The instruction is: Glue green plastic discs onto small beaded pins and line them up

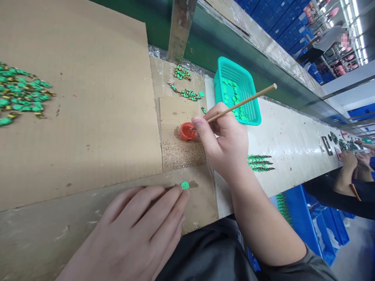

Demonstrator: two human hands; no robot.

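My right hand (224, 142) is closed in a pinch round a thin wooden brush handle (243, 103), whose tip dips into a small red cap of paint (187, 131). My left hand (137, 230) lies flat on the cardboard with its fingers stretched out. Its fingertips press on a small round green piece (184, 185). Both sit on a brown cardboard sheet (88, 117) that covers the workbench.
A teal plastic basket (238, 93) with several green pieces stands behind the red cap. Painted green pieces lie at far left (20, 95), near the basket (187, 93) and in rows at right (260, 162). Other people's arms (351, 171) work at far right. Blue crates (307, 230) stand below the bench.
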